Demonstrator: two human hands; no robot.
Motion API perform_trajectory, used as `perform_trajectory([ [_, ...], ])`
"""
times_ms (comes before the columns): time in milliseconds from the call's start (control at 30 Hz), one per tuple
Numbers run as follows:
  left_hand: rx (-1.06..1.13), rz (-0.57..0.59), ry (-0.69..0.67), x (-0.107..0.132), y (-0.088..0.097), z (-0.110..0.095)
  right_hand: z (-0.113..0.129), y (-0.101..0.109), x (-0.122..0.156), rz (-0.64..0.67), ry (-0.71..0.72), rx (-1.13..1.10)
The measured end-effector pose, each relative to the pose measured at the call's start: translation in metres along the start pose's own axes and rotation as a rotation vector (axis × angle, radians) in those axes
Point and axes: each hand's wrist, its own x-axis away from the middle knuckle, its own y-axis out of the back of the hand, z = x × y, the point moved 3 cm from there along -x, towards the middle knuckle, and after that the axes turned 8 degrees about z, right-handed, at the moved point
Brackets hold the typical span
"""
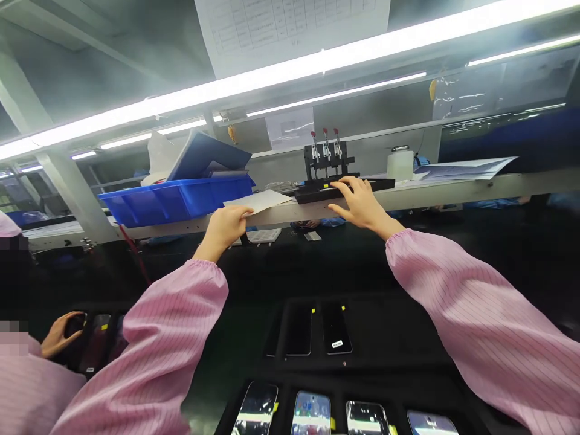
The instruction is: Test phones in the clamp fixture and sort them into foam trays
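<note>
My left hand (226,228) is closed at the front edge of the raised shelf, pinching the near corner of a white sheet of paper (265,200). My right hand (360,202) reaches to the same shelf with its thumb and fingers apart. Its fingertips are at a flat black object (312,194) with a yellow tab; whether they press on it is unclear. Just behind stands a black clamp fixture (326,158) with three red-tipped levers. Below my arms, dark phones (338,329) with yellow tabs lie in a black tray (385,338).
A blue bin (158,202) with folders and papers sits on the shelf (435,188) at left. A white bottle (400,163) and loose papers (471,168) are at right. More phones (312,411) lie in front. A co-worker's hand (61,335) holds a phone at far left.
</note>
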Motion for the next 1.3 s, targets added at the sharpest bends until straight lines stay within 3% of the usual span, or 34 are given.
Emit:
perform_trajectory([
  [133,0.022,-0.250,0.032,0.045,0.004,-0.014,0.041,0.022,0.043,-0.058,-0.041,-0.250],
  [233,0.072,-0.482,-0.171,0.112,0.001,-0.058,0.084,0.039,0.096,-0.010,-0.092,-0.458],
  [300,0.130,-0.463,-0.351,0.165,-0.010,-0.096,0.111,0.045,0.138,0.151,-0.253,-0.696],
  [400,0.269,-0.312,-0.528,0.236,-0.038,-0.149,0.151,0.036,0.205,0.463,-0.538,-1.135],
  [467,0.364,-0.232,-0.578,0.271,-0.058,-0.178,0.172,0.022,0.244,0.511,-0.671,-1.338],
  [533,0.419,-0.181,-0.587,0.294,-0.076,-0.201,0.184,0.000,0.276,0.439,-0.811,-1.480],
  [667,0.539,-0.065,-0.481,0.308,-0.096,-0.221,0.180,-0.041,0.313,0.265,-0.992,-1.510],
  [800,0.651,0.040,-0.267,0.305,-0.107,-0.213,0.163,-0.050,0.316,0.210,-1.022,-1.537],
  [933,0.712,0.065,-0.111,0.303,-0.121,-0.202,0.149,-0.051,0.314,0.244,-0.984,-1.519],
  [1100,0.765,0.102,-0.140,0.301,-0.132,-0.199,0.121,-0.065,0.325,0.329,-0.990,-1.247],
  [1200,0.789,0.136,-0.181,0.299,-0.128,-0.197,0.108,-0.045,0.329,0.253,-0.986,-0.985],
  [1300,0.799,0.097,-0.218,0.304,-0.108,-0.190,0.116,0.000,0.335,0.219,-0.919,-0.832],
])
